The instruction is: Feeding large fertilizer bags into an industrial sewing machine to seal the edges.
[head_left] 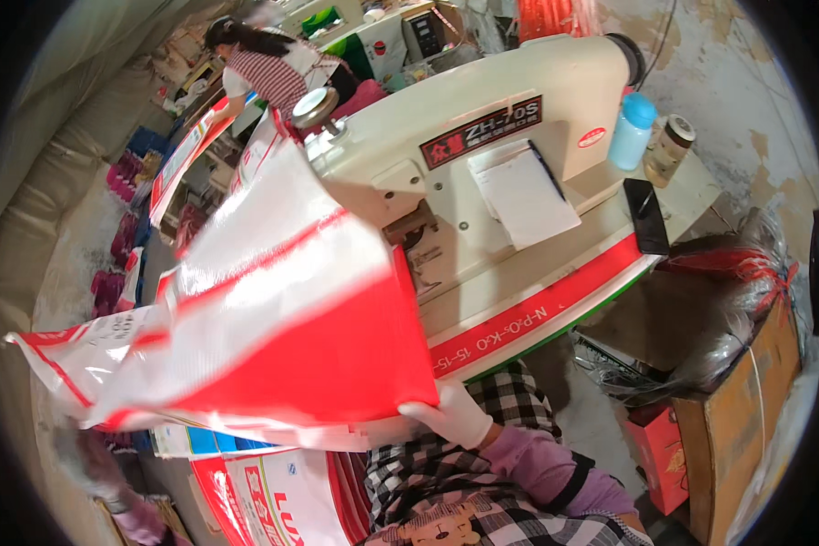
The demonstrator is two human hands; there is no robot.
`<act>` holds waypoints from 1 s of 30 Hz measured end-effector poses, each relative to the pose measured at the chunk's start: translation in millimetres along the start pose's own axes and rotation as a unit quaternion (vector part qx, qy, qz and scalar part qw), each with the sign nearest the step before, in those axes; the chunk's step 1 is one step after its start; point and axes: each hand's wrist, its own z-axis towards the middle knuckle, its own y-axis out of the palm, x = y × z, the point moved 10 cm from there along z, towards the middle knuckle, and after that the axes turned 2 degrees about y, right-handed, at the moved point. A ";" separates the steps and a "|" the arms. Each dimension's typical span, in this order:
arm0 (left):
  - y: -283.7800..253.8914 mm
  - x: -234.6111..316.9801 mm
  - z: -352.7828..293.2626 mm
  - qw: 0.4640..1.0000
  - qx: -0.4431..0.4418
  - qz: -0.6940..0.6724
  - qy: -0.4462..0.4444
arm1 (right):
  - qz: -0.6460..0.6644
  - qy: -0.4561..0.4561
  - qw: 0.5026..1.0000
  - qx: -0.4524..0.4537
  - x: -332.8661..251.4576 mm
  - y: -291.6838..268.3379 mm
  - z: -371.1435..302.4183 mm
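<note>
Patchy plaster wall (778, 100) rises behind a cream sewing machine (391, 105) that stands just beyond a billowing red-and-white bag (291, 364), limiting room rightward. Gripping its near right corner, the gloved right hand (453, 417) is closer; the bag spreads leftward, long axis unclear, above stacked bags (287, 496), toward the blurred left hand (89, 460), whose grip I cannot tell.

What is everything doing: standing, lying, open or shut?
Red-and-white sack: lifted, bent
Right hand: gripping sack's edge
Left hand: too blurred to tell
Blue bottle: upright, lid on
Clear bottle: upright, lid on
Phone: lying, screen dark
Paper pad: resting on machine
Sewing machine: can't tell if running
</note>
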 end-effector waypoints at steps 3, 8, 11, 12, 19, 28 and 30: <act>88.2 -24.2 -127.2 0.921 -0.304 -0.053 -0.239 | -0.093 -0.153 0.984 0.005 -6.6 14.3 -13.4; 127.2 211.0 -82.8 0.795 -0.054 -0.448 -0.406 | -0.151 -0.148 0.977 -0.033 0.5 25.4 -29.6; 210.7 396.7 -67.9 0.861 -0.181 -0.428 -0.206 | -0.102 -0.149 0.983 -0.034 -8.6 54.4 -31.0; 273.5 442.0 -42.7 0.861 -0.226 -0.435 -0.136 | -0.416 -0.208 0.885 0.010 5.9 60.6 -34.1; 404.4 429.8 -76.2 0.598 -0.363 -0.675 -0.235 | -0.371 -0.117 0.921 -0.002 -12.4 46.4 -38.8; 333.1 510.2 -73.9 0.882 -0.406 -0.240 0.001 | -0.366 -0.156 0.917 0.017 -15.9 25.3 -39.8; 261.8 529.2 -85.3 0.803 -0.492 -0.320 0.104 | -0.367 -0.092 0.926 0.001 20.0 -2.0 -42.2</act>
